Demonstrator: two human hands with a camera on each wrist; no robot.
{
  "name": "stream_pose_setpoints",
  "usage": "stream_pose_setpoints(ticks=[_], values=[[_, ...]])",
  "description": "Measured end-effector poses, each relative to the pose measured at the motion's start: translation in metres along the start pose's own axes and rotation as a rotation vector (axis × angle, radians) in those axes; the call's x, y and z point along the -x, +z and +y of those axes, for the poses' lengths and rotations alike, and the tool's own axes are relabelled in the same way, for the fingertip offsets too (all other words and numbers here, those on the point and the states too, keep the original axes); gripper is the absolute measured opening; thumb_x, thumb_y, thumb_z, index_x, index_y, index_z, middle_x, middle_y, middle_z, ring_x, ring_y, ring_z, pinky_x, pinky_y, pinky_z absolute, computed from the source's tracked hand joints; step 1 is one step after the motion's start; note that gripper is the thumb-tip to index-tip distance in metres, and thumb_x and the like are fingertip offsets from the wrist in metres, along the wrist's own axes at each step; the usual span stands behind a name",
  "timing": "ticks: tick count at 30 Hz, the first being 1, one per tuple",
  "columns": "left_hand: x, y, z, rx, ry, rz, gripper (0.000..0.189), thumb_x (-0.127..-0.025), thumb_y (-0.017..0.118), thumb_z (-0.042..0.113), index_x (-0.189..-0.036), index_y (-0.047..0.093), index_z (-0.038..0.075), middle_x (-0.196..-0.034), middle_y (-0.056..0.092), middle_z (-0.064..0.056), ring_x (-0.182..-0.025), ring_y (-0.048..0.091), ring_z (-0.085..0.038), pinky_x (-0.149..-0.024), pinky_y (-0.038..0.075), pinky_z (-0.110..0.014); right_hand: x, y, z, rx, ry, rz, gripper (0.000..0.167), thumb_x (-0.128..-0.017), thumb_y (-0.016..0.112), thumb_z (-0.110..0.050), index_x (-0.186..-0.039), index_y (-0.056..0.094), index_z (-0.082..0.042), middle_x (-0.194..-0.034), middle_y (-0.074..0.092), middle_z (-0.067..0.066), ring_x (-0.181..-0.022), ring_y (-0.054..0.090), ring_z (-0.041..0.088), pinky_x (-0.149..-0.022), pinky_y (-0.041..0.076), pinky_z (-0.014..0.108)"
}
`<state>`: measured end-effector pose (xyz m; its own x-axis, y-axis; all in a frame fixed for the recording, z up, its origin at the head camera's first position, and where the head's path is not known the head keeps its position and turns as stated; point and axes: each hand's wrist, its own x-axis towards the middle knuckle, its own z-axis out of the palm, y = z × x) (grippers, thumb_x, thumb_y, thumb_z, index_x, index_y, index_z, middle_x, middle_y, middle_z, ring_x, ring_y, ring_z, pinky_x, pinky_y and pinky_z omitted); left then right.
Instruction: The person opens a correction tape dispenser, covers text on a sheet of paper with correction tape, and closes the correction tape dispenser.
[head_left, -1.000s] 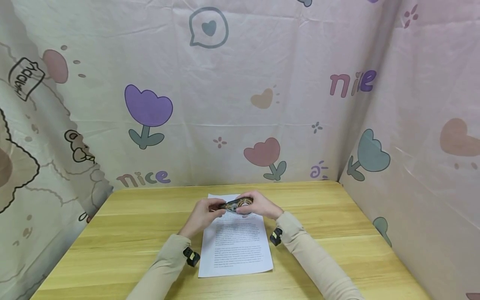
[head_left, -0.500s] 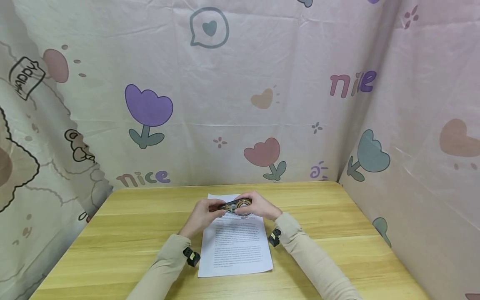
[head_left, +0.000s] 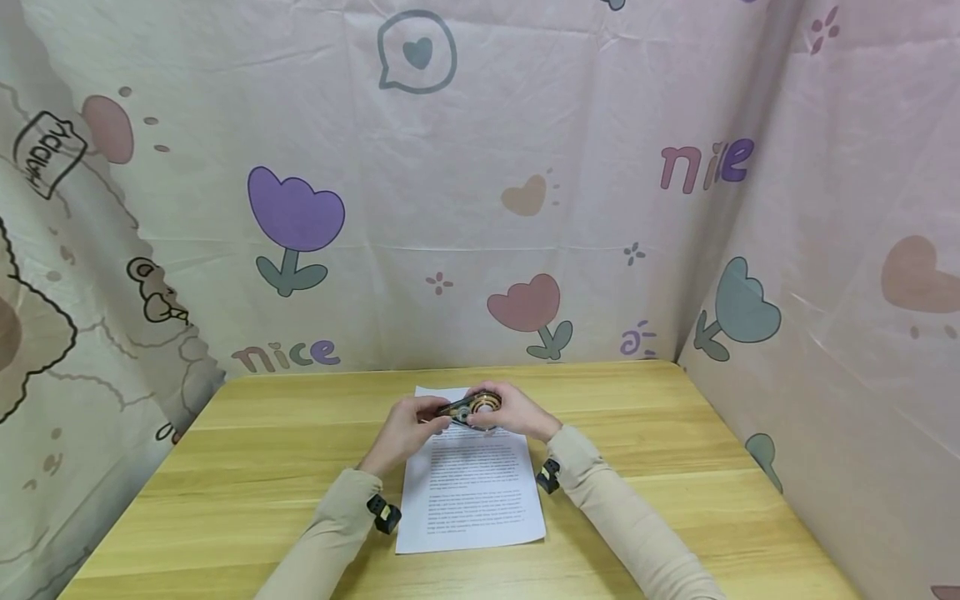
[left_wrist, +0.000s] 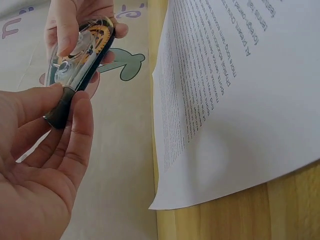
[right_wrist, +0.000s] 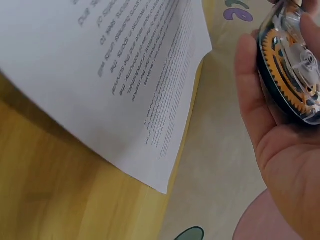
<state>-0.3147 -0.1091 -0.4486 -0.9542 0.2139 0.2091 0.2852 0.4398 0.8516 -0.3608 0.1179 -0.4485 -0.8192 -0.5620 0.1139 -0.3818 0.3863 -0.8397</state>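
Observation:
A correction tape dispenser with a clear shell, a dark edge and an orange toothed wheel is held above the upper part of the printed sheet. My left hand pinches its dark narrow end between thumb and fingers, seen close in the left wrist view. Around the wide end, my right hand grips with the thumb over the clear face and fingers behind. In the right wrist view the orange wheel shows beside the fingers of that hand.
The sheet lies on a wooden table, its far corner near the back edge. A patterned curtain hangs behind the table and along both sides. Each sleeve carries a small black wrist camera.
My right hand has shifted slightly left with the wide end of the correction tape, and its face has turned a little. The left hand stays in place.

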Motion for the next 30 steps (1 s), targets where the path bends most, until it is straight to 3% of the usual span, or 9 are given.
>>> stream_pose_setpoints(ticks=[6,10,17,23,30], values=[[0.0,0.0,-0.001,0.031,0.014,0.003,0.026,-0.091,0.069,0.008,-0.116,0.07,0.005,-0.101,0.073,-0.009,-0.083,0.069,-0.02,-0.076,0.061,-0.04,0.002,0.001,-0.004,0.211,-0.116,0.064,0.058,-0.078,0.084,-0.028,-0.128,0.057,-0.014,-0.123,0.062,0.004,-0.107,0.062,0.02,-0.089,0.055,0.031],[0.0,-0.001,-0.002,0.045,0.04,0.008,0.026,-0.092,0.067,0.008,-0.117,0.069,0.003,-0.103,0.073,-0.012,-0.082,0.07,-0.017,-0.076,0.061,-0.04,0.003,0.002,-0.008,0.353,-0.18,0.06,0.076,-0.073,0.088,-0.031,-0.135,0.05,-0.009,-0.132,0.057,0.004,-0.118,0.055,0.018,-0.103,0.047,0.036],[0.0,-0.001,-0.002,0.044,0.023,0.011,0.025,-0.092,0.068,0.011,-0.117,0.07,0.004,-0.102,0.073,-0.009,-0.081,0.069,-0.017,-0.077,0.061,-0.042,0.004,0.003,-0.007,0.385,-0.222,0.079,0.065,-0.075,0.086,-0.02,-0.13,0.052,-0.011,-0.127,0.057,0.004,-0.115,0.055,0.017,-0.1,0.048,0.038],[0.0,-0.002,0.0,0.024,0.01,0.02,0.029,-0.092,0.07,0.019,-0.119,0.07,0.008,-0.098,0.073,-0.005,-0.085,0.07,-0.028,-0.072,0.06,-0.037,0.005,-0.002,-0.001,0.436,-0.201,0.108,0.063,-0.074,0.084,-0.031,-0.129,0.057,-0.014,-0.126,0.059,-0.001,-0.109,0.058,0.012,-0.094,0.051,0.03],[0.001,-0.003,0.003,-0.054,-0.014,0.042,0.037,-0.09,0.071,0.03,-0.122,0.069,0.011,-0.101,0.074,-0.001,-0.087,0.067,-0.015,-0.072,0.057,-0.027,0.012,-0.011,-0.002,0.418,-0.191,0.127,0.065,-0.074,0.082,-0.03,-0.133,0.057,-0.015,-0.127,0.06,0.0,-0.105,0.059,0.013,-0.09,0.051,0.029]])
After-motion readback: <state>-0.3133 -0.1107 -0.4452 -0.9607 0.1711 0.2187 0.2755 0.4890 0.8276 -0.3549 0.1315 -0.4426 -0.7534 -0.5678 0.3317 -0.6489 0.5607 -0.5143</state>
